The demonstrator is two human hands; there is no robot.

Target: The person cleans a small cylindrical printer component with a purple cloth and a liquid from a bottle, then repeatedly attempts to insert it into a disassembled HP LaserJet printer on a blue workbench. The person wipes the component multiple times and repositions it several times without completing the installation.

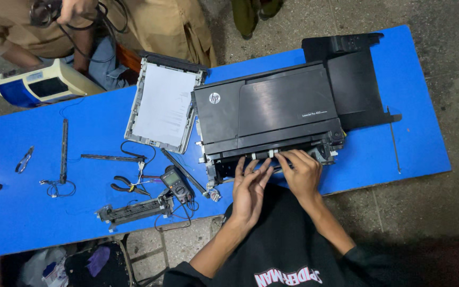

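A black printer [269,109] lies on the blue table [27,212] with its front side opened toward me. My left hand [251,188] rests flat at the printer's near edge, fingers spread and pointing into the open slot. My right hand [301,172] sits just to its right, fingertips touching the white rollers and parts along the same opening. Neither hand holds anything that I can see. A black tray panel [354,85] extends from the printer's right side.
A grey scanner lid with white backing [163,103] lies left of the printer. A multimeter [176,183], pliers [126,186], a long bar [64,151], a grey mechanism [134,210] and small pliers [24,159] lie on the left. Another person [81,21] stands beyond the table.
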